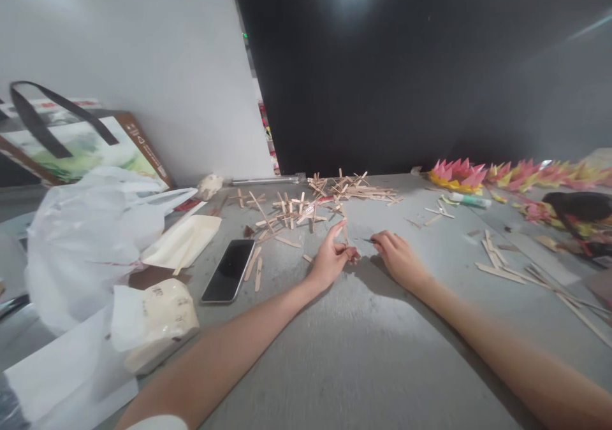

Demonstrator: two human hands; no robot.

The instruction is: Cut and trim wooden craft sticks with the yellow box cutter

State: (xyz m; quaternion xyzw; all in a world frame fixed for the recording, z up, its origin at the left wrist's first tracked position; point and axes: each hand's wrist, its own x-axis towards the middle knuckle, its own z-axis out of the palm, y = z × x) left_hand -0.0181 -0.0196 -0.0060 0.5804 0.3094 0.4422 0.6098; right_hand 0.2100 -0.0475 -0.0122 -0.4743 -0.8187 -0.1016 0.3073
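Observation:
My left hand (329,256) is closed on a thin wooden stick (345,229), which stands up from its fingers beside the pile. To its right, my right hand (396,257) pinches a small dark, thin object (367,240), too small to name. The two hands are apart, both low over the grey table (354,353). Behind them lies a loose pile of wooden sticks (363,191), some joined into crosses. More crossed sticks (289,212) stand just left of that pile.
On the left are a black phone (229,271), a tissue pack (169,312), a white plastic bag (95,239) and a printed bag (86,146). To the right lie a glue stick (471,200), pink and yellow paper shapes (459,175) and loose sticks (500,272).

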